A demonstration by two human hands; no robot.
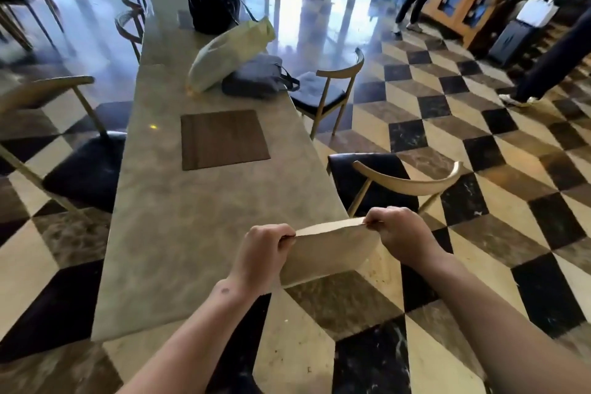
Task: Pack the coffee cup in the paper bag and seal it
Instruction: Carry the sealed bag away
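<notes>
Past the near right corner of the worktop (179,233), the paper bag (326,253) hangs in the air above the checkered floor (479,144), its top edge stretched flat between the left hand (260,254) and right hand (399,233), each pinching one end.

Café-like hall: long marble table (179,233), chairs (326,86), checkered floor (479,144).

Tan paper bag (329,253), beige marbled table (198,233), brown placemat (224,139), black-and-cream checkered floor (479,144).
</notes>
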